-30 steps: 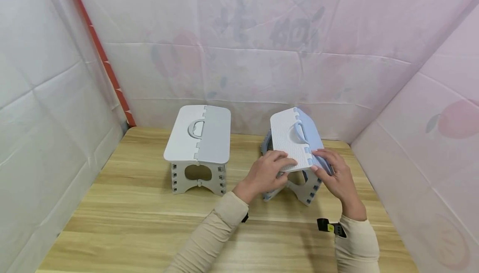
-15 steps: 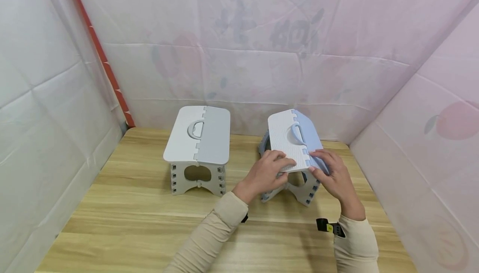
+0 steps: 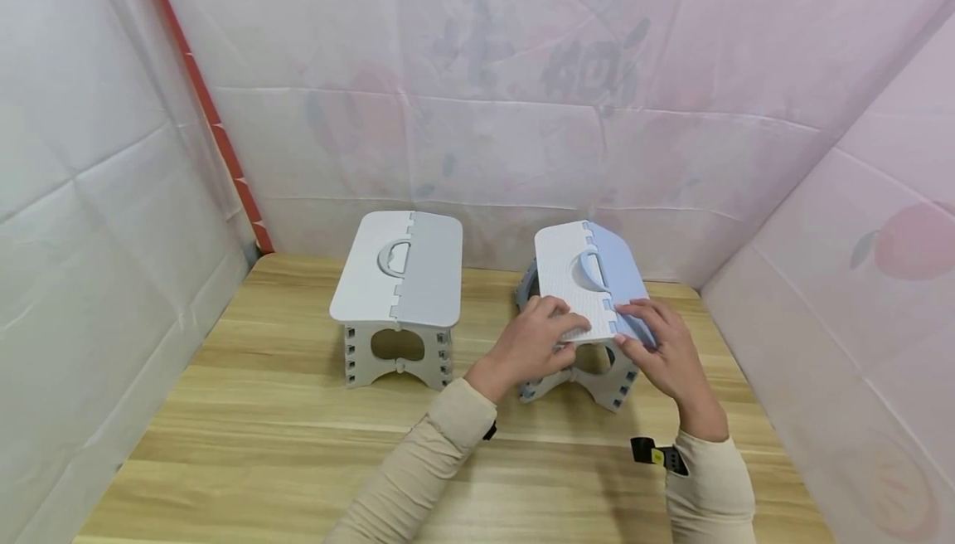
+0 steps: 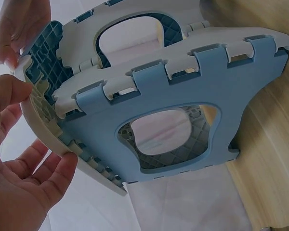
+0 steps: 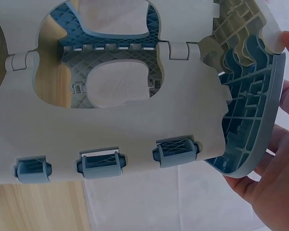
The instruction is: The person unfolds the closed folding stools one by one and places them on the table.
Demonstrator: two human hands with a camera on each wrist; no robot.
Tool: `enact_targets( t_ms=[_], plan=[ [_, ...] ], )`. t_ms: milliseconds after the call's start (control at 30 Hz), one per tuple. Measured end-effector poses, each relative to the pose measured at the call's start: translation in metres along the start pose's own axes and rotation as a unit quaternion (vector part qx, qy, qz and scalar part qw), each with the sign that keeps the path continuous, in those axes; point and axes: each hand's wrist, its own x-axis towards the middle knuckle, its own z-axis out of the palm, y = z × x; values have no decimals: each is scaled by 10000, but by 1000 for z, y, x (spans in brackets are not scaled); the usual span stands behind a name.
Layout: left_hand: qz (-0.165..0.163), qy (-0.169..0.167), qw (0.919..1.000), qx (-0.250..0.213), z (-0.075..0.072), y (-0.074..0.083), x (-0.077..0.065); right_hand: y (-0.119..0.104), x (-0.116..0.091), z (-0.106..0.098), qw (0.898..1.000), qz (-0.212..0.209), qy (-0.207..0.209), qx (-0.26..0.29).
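A white-and-blue folding step stool (image 3: 561, 258) stands on the right of the table, its two hinged top halves sloping slightly from the centre seam. My left hand (image 3: 531, 341) holds the near edge of the white half, fingers over the top and thumb at the front. In the left wrist view, the left hand's fingertips (image 4: 65, 163) curl at the panel's rim. My right hand (image 3: 666, 349) grips the near end of the blue half (image 3: 618, 258), thumb close to the seam. In the right wrist view, fingers wrap the blue panel's outer rim (image 5: 260, 134), partly hidden behind it.
A second folding stool (image 3: 429, 270), white and grey with a flat top, stands upright to the left. Both are on a wood-grain table (image 3: 246, 444). Printed cloth walls (image 3: 507, 154) enclose the back and sides.
The right stool's top has sunk a little at the seam and its blue half looks flatter. Both hands keep their hold, moving only slightly. The left stool has stayed put.
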Motion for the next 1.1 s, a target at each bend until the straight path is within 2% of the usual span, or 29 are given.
enact_targets(
  t_ms=[233,467,833,1100],
  plan=[
    [94,70,9998,178,-1,-2,1,1,3,-2,9992,-301,-93,-253],
    [52,-60,9990,439,-2,-1,2,1,4,-1,9982,-384,-205,-404],
    [55,-81,9979,648,-2,-1,0,-1,3,2,9976,-313,-226,-572],
    [60,-215,9969,757,-1,-3,2,0,3,2,9968,-247,-314,-693]
  ],
)
